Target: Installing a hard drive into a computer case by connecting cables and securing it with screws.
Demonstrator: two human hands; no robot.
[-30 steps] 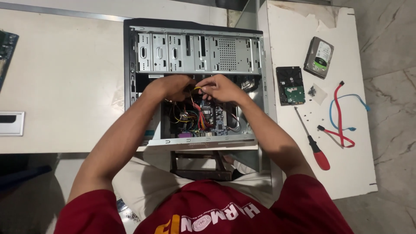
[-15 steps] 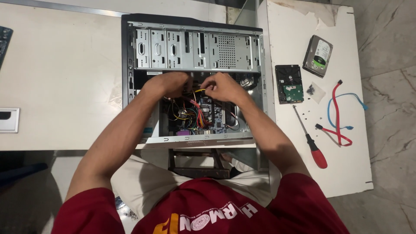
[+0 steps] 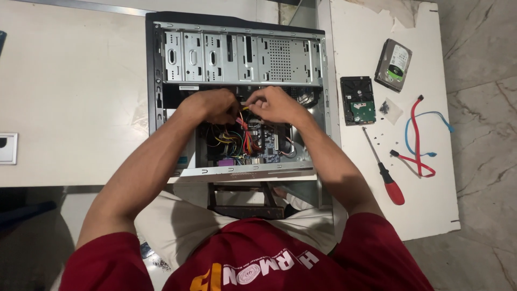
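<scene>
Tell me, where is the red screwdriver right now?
In the head view, the red screwdriver lies on the white table to the right of the open computer case, between a bare hard drive and red cables.

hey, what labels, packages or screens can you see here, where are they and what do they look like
Labelled hard drive: far end of the white table on the right, tilted; silver, white-and-green label.
Second hard drive: beside it, nearer the open computer case; black, green circuit board up, no label showing.
Small clear bag: right of that drive, dark bits inside.
No screen visible.
</scene>
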